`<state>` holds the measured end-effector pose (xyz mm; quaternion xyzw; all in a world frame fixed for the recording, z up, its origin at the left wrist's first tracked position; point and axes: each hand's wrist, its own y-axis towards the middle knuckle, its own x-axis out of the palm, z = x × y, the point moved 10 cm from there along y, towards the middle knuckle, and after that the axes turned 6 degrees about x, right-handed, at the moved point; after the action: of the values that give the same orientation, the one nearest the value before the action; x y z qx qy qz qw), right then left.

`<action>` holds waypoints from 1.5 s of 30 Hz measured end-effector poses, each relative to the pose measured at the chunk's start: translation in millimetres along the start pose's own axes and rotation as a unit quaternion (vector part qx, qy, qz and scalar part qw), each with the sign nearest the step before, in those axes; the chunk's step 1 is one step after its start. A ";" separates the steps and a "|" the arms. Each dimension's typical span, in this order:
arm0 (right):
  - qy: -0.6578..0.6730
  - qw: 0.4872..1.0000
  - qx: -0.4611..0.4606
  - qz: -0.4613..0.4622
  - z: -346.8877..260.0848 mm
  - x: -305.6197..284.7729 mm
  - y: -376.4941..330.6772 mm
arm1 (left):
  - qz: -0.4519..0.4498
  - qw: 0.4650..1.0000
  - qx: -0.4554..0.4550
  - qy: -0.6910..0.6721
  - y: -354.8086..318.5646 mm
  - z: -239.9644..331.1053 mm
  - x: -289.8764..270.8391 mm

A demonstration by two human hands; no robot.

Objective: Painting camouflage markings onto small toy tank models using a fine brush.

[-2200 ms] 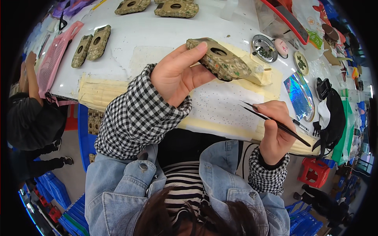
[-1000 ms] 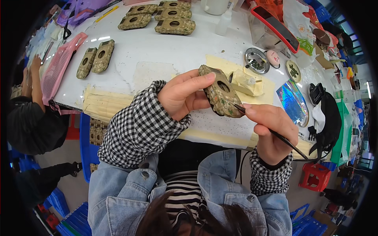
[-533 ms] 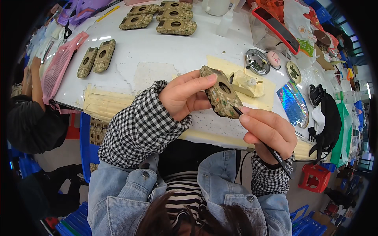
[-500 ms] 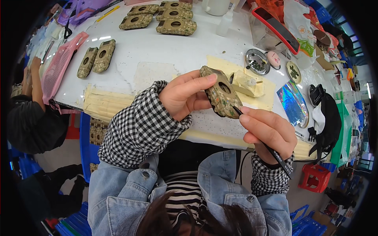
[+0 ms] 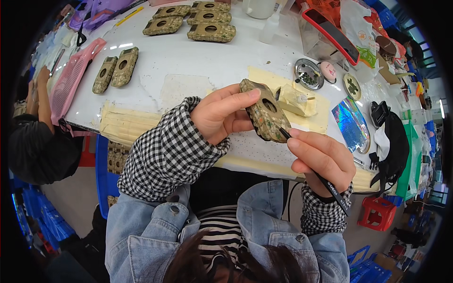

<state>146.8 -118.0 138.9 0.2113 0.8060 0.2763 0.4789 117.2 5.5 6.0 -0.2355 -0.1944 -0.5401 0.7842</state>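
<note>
A camouflage-painted model tank hull [image 5: 265, 123] with a round opening in its top is tilted in my left hand [image 5: 222, 113], thumb on the upper face and fingers behind. My right hand [image 5: 325, 158] pinches slim black tweezers [image 5: 330, 185]. Their tip meets the hull's lower right end; whether a small part sits between the points I cannot make out. Just beyond the hull stands a tape-wrapped block [image 5: 302, 104] on yellowish tape. Farther right is a round metal dish [image 5: 322, 81] with small dark green parts.
More camouflage hulls [image 5: 211, 33] stand at the back, with two [image 5: 125, 67] at the left near a pink mesh basket [image 5: 75, 80]. A red-edged phone [image 5: 330, 35] leans on a clear box. Another person's arm [image 5: 43, 96] is at far left. A squeeze bottle [image 5: 270, 29] stands behind.
The tweezers' tip has shifted slightly toward the hull's lower right end. My left hand and the hull hold still. At lower left, a person's dark-clad leg has moved.
</note>
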 end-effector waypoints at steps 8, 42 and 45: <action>-0.001 1.000 -0.005 -0.003 -0.2 1.6 -0.3 | 0.003 1.000 0.004 -0.002 -0.6 0.1 -1.6; 0.020 1.000 0.009 -0.014 1.8 0.7 1.3 | -0.006 1.000 0.006 -0.008 -0.5 1.8 1.4; 0.022 1.000 0.010 -0.014 2.4 1.0 1.0 | -0.011 1.000 0.008 -0.008 -0.4 1.7 1.8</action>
<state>148.5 -116.0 137.9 0.1990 0.8219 0.2656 0.4630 117.4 5.0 8.5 -0.2312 -0.2077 -0.5455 0.7784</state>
